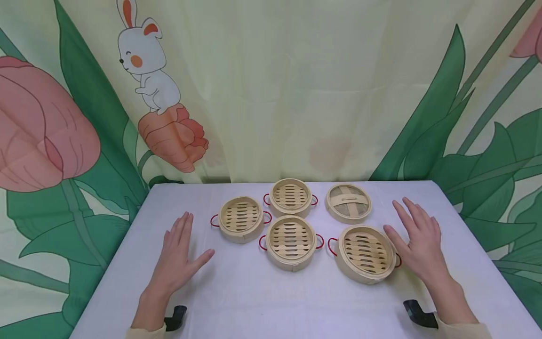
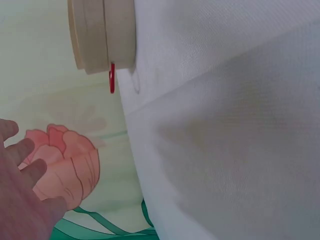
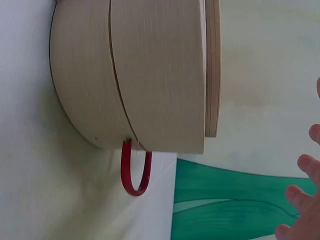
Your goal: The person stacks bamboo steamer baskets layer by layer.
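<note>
My left hand [image 1: 174,261] is held over the left part of the table, fingers straight and thumb spread, holding nothing. Nearest to it is a round bamboo steamer basket [image 1: 241,219] with red handles. My right hand [image 1: 417,240], fingers spread, holds nothing beside the front right steamer basket [image 1: 367,254], overlapping its right edge in the head view. That basket's side and red handle [image 3: 131,172] fill much of the right wrist view. Between the hands stand a front middle steamer basket [image 1: 291,242] and a back one [image 1: 290,197]. A woven steamer lid [image 1: 348,203] lies at the back right.
A white cloth covers the table [image 1: 262,306]. Behind it hangs a curtain [image 1: 296,94] printed with a rabbit, flowers and leaves. Black curved pieces [image 1: 419,314] show beside both wrists.
</note>
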`<state>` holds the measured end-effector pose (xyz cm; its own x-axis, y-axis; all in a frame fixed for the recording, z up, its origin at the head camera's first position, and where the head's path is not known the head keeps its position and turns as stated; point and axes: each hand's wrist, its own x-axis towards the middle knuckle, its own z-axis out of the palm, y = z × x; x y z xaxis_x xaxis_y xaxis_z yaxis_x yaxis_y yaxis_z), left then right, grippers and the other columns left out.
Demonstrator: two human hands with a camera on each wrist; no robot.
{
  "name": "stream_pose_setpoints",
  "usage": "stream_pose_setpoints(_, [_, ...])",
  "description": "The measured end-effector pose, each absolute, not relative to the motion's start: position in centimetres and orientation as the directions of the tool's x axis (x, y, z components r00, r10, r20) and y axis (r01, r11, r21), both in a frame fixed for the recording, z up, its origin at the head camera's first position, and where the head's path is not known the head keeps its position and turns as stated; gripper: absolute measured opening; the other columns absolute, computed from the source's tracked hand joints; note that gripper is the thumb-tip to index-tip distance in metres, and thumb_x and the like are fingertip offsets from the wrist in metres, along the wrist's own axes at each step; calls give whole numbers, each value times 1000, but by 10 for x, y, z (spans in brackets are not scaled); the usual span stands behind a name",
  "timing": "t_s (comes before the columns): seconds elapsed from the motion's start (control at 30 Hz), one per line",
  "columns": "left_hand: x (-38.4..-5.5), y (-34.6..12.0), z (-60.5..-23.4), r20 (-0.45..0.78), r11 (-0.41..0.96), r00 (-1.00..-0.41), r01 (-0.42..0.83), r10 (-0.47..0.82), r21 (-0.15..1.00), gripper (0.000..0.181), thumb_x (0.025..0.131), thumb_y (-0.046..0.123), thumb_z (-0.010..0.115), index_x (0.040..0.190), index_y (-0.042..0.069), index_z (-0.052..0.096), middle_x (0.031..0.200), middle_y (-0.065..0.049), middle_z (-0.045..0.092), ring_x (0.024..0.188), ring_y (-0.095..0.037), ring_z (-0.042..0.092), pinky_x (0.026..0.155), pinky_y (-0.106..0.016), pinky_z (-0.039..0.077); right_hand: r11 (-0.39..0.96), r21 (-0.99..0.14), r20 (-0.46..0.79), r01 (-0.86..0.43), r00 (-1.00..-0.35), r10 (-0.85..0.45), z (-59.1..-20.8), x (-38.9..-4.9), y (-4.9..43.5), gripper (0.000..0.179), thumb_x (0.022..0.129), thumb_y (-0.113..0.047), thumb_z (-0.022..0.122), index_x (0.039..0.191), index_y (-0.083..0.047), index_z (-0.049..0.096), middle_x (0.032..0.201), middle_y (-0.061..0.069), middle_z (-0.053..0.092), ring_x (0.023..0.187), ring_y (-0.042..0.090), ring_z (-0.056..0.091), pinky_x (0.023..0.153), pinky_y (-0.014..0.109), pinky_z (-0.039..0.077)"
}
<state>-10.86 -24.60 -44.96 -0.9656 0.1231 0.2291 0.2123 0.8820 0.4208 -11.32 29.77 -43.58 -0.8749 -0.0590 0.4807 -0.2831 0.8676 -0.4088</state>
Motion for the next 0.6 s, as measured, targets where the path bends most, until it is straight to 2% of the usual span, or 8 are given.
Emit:
stream_pose_setpoints(0.37, [-114, -240, -452, 239, 843, -961, 240, 137, 482, 110, 85, 48, 77, 162, 5, 10, 164, -19, 15, 148, -40, 14, 115, -65, 9, 827, -423, 503, -370, -855, -125, -436, -119, 276, 67, 97, -33, 65, 155, -12, 40, 159, 21, 31, 146, 41, 21, 115, 65, 0])
stream_pose_setpoints(0.6, [-121, -231, -455, 229, 801, -963, 246, 139, 546, 111, 84, 43, 80, 162, 6, 10, 165, -15, 13, 150, -37, 11, 117, -61, 6, 789, -415, 535, -453, -823, -190, -435, -123, 257, 68, 91, -28, 73, 152, -12, 46, 157, 18, 35, 143, 42, 27, 115, 64, 9])
